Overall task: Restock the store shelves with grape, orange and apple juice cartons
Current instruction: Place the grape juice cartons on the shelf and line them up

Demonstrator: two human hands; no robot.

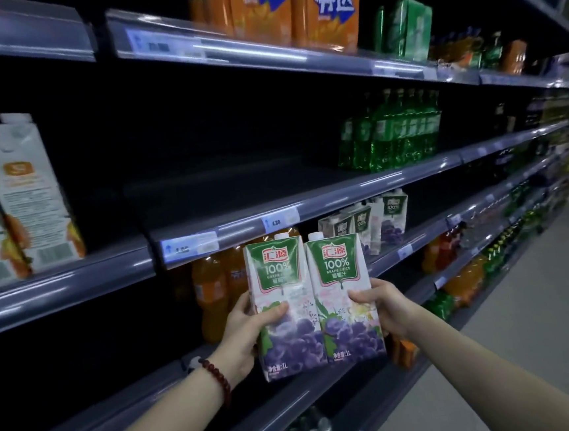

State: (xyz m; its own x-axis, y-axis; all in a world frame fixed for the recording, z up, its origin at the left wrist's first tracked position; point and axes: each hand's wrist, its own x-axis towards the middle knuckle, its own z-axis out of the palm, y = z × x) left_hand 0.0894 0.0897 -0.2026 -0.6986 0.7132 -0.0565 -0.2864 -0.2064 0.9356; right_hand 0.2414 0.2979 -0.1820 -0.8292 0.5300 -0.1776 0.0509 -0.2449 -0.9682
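You hold two grape juice cartons upright, side by side and touching, in front of the shelves. Your left hand is wrapped round the left grape juice carton, thumb across its front; your right hand clasps the right grape juice carton the same way. Beyond them, to the right, more grape juice cartons stand on a shelf. Orange soda bottles stand behind the left carton; green bottles stand one shelf higher.

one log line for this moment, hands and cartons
left hand grips left grape juice carton | right hand grips right grape juice carton | cartons upright, side by side, before shelf
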